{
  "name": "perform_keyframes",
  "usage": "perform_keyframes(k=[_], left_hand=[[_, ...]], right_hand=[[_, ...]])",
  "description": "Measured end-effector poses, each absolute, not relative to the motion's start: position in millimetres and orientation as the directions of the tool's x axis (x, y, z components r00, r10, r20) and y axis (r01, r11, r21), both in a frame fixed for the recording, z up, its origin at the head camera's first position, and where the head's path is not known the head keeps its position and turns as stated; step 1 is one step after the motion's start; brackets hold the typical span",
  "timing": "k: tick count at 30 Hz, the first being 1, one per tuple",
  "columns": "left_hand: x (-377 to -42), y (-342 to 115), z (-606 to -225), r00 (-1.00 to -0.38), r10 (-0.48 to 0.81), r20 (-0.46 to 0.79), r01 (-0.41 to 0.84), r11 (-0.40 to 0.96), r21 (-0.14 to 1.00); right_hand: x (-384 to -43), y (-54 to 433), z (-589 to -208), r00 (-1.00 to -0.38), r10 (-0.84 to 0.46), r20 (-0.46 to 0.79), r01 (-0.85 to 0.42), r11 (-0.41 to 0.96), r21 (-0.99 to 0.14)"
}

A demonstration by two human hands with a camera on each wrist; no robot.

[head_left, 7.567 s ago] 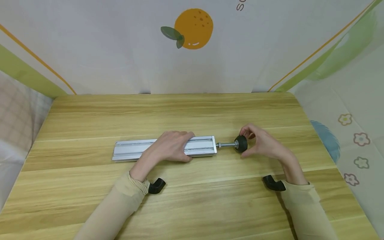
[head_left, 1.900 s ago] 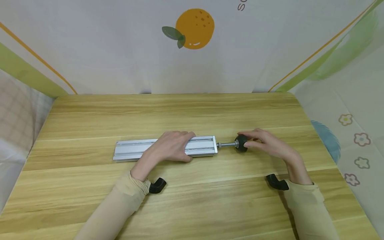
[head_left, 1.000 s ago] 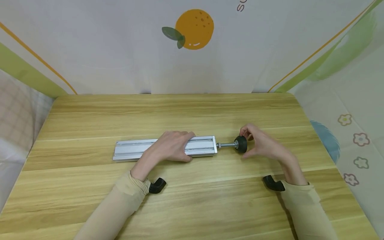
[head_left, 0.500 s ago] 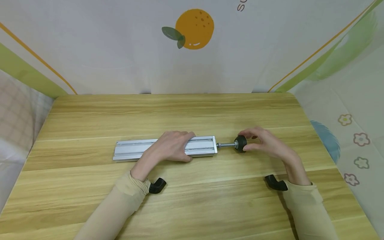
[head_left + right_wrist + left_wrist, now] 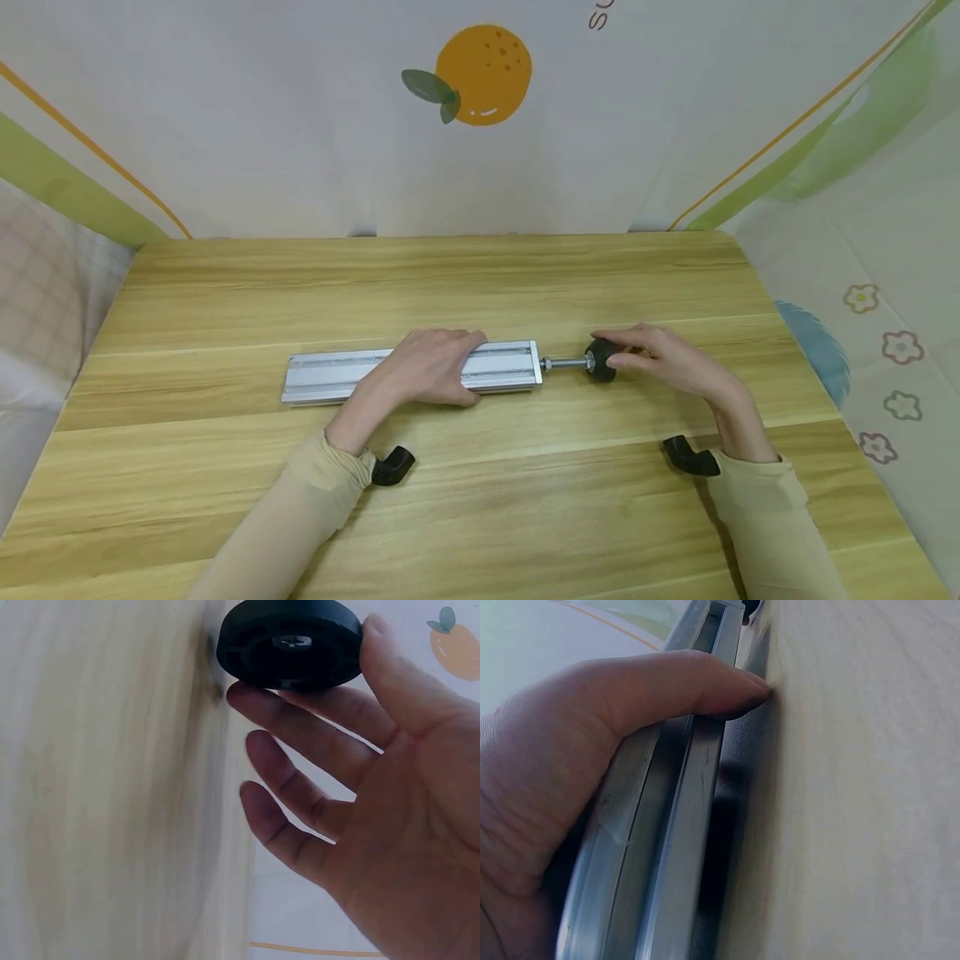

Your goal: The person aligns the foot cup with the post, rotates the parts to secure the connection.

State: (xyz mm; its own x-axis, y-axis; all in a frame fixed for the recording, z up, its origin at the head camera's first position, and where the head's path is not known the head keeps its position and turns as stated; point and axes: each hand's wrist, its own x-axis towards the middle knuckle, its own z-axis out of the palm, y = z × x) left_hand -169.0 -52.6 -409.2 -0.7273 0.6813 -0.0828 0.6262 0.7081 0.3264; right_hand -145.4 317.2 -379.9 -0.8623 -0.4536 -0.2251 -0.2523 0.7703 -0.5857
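A long aluminium profile [image 5: 502,363] lies lengthwise on the wooden table. My left hand [image 5: 429,367] grips it from above, with the thumb bent over its near side; in the left wrist view the thumb [image 5: 697,686] crosses the grooved edge. From the right end cap sticks out a threaded rod [image 5: 568,362] with nuts, ending in a black levelling foot [image 5: 598,358]. My right hand [image 5: 671,362] pinches this foot between thumb and fingertips. Seen in the right wrist view, the round foot [image 5: 289,675] shows its hollow underside with a screw end inside, while the lower fingers are spread below it.
The wooden table [image 5: 480,517] has rounded far corners. White printed cloth [image 5: 300,125] hangs behind it and at both sides. Black curved pieces [image 5: 392,465] stick out at both sleeve cuffs.
My right hand turns back and forth at the foot, its fingers wrapping wide a second ago and now drawn together with the wrist rotated. The left hand and profile have stayed put.
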Motion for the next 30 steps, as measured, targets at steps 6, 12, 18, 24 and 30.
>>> perform_keyframes(k=[6,12,18,24,30], left_hand=[[-168,-53,-411,-0.732,0.676,-0.087,0.62,0.713,0.326],[-167,-53,-411,-0.732,0.676,-0.083,0.62,0.712,0.329],[-168,-53,-410,-0.731,0.677,-0.083,0.623,0.712,0.325],[-169,-52,-409,-0.73,0.678,-0.087,0.622,0.711,0.326],[-168,-53,-410,-0.726,0.683,-0.075,0.629,0.705,0.327]], right_hand=[[-146,312,-381,-0.874,-0.453,-0.176,-0.25,0.729,-0.637],[-148,302,-386,-0.872,-0.484,-0.076,-0.34,0.709,-0.618],[-148,297,-388,-0.88,-0.469,-0.076,-0.337,0.728,-0.597],[-147,300,-383,-0.898,-0.43,-0.096,-0.296,0.75,-0.591],[-144,310,-379,-0.892,-0.429,-0.145,-0.277,0.77,-0.575]])
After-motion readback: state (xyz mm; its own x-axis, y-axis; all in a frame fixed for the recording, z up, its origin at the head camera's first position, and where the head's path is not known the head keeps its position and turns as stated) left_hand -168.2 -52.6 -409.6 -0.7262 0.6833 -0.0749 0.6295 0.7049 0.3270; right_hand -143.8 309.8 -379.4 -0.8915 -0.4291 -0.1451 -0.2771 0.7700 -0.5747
